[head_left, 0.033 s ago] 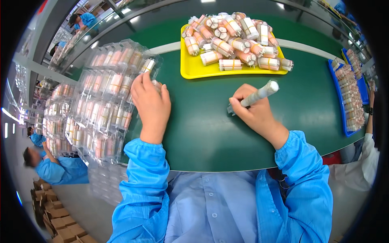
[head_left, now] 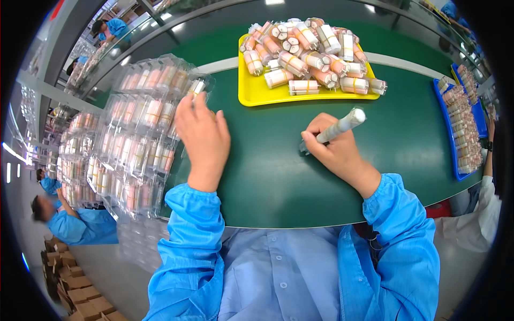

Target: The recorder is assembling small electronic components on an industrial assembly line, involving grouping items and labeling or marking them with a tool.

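Observation:
My left hand (head_left: pixel 203 140) is over the near right edge of the stacked clear plastic trays (head_left: pixel 140 115), fingers stretched out and slightly blurred. Its fingertips are just short of a pale cylindrical roll (head_left: pixel 196 86) in the top tray; no held thing shows, though the palm side is hidden. The trays hold rows of pink and white rolls, some with yellow bands. My right hand (head_left: pixel 338 152) is closed in a writing grip on a thick pen-like tool (head_left: pixel 342 124), wrapped in greyish film with a white upper end. Its lower tip, partly behind my fingers, points down at the green tabletop (head_left: pixel 262 176).
A yellow tray (head_left: pixel 257 99) heaped with similar rolls lies ahead, beyond my right hand. Blue trays (head_left: pixel 455 155) of small rolls stand at the right edge, beside another person's arm (head_left: pixel 487 160). Co-workers in blue (head_left: pixel 80 222) and cardboard boxes (head_left: pixel 80 289) are at left.
My left hand has shifted slightly to the right, away from the trays, and its fingers look straighter. My right hand keeps its grip on the pen-like tool, almost unmoved.

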`<move>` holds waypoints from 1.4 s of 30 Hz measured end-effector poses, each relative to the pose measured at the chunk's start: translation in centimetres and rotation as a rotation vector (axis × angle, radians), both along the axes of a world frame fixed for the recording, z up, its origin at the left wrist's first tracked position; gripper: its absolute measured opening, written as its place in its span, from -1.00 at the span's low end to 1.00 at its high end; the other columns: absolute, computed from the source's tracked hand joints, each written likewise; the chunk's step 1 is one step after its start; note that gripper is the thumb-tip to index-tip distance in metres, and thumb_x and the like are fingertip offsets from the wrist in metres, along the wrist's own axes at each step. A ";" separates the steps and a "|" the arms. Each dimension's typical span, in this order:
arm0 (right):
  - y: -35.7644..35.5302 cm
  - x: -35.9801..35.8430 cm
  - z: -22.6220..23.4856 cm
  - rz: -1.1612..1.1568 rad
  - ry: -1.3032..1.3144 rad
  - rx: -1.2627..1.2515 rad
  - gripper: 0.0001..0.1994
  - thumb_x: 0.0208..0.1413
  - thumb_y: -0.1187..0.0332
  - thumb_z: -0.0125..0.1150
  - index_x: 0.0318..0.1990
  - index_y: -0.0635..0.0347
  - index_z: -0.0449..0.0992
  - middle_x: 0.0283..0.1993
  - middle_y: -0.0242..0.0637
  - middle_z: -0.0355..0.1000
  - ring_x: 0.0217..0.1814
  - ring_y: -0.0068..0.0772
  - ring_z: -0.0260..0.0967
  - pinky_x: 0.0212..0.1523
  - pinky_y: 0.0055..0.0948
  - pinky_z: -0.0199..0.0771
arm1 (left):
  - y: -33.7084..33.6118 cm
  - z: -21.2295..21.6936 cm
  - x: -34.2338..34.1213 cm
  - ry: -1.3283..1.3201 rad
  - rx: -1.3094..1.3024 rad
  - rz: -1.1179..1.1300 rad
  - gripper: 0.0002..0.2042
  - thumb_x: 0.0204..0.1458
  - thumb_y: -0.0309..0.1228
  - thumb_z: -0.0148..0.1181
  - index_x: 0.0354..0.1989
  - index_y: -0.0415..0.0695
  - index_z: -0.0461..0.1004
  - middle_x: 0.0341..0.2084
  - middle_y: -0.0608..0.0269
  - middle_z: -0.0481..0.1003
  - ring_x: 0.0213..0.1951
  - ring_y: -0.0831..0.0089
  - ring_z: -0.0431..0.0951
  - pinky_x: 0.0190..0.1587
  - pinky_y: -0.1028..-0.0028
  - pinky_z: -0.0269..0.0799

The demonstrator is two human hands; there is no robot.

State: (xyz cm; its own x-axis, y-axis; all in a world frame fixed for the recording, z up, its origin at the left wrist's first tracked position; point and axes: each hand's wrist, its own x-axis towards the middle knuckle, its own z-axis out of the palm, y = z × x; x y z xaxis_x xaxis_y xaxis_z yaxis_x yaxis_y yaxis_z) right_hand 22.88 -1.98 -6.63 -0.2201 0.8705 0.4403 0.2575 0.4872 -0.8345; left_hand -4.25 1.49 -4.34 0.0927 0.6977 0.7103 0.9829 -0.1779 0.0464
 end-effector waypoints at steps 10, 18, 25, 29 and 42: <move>0.2 0.1 -0.5 -0.013 -0.036 0.066 -0.88 0.11 0.44 0.38 -0.36 0.19 0.52 -0.43 -0.29 0.45 -0.46 -0.30 0.42 -0.41 -0.34 0.41 | 7.4 -0.3 7.6 -0.104 -0.348 -0.404 -0.56 0.08 -0.41 0.32 0.13 -0.26 0.42 -0.04 -0.09 0.54 -0.01 -0.07 0.56 0.04 0.13 0.51; 0.3 0.1 -0.6 -0.026 -0.008 0.052 -0.88 0.09 0.45 0.39 -0.37 0.19 0.52 -0.44 -0.29 0.45 -0.47 -0.32 0.42 -0.43 -0.35 0.40 | 7.6 0.1 6.6 -0.078 -0.307 -0.386 -0.55 0.02 -0.42 0.33 0.12 -0.21 0.44 -0.19 -0.06 0.53 -0.16 -0.04 0.59 -0.10 0.09 0.52; 0.7 0.7 -0.3 -0.063 -0.025 0.089 -0.88 0.11 0.46 0.36 -0.40 0.21 0.52 -0.45 -0.29 0.44 -0.47 -0.34 0.39 -0.43 -0.34 0.35 | 0.3 4.9 5.2 -0.204 -0.623 -0.414 -0.60 -0.02 -0.49 0.29 0.05 -0.22 0.45 -0.23 0.05 0.46 -0.22 0.13 0.57 -0.19 0.28 0.51; 0.6 0.5 0.7 -0.091 0.048 0.127 -0.89 0.13 0.50 0.33 -0.41 0.22 0.52 -0.44 -0.29 0.43 -0.45 -0.38 0.37 -0.43 -0.36 0.34 | -2.7 1.9 5.1 -0.568 -0.703 -0.679 -0.59 -0.08 -0.50 0.46 -0.02 -0.18 0.48 -0.19 0.19 0.50 -0.13 0.30 0.58 -0.07 0.37 0.49; -0.3 0.1 1.8 -0.080 0.010 0.182 -0.89 0.11 0.52 0.34 -0.40 0.24 0.51 -0.43 -0.27 0.44 -0.43 -0.36 0.39 -0.45 -0.36 0.36 | -4.9 -1.0 6.5 -0.458 -0.522 -0.791 -0.52 -0.20 -0.51 0.55 -0.05 -0.18 0.50 -0.20 0.09 0.54 -0.17 0.10 0.57 -0.13 0.25 0.51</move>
State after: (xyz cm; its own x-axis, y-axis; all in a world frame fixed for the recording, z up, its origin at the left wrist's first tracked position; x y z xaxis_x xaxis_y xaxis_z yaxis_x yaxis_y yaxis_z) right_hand 22.96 -2.30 -4.81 -0.1488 0.7909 0.5935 0.2937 0.6085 -0.7372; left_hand 2.29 -3.46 -5.37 0.4538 0.7852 0.4212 0.4649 -0.6119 0.6398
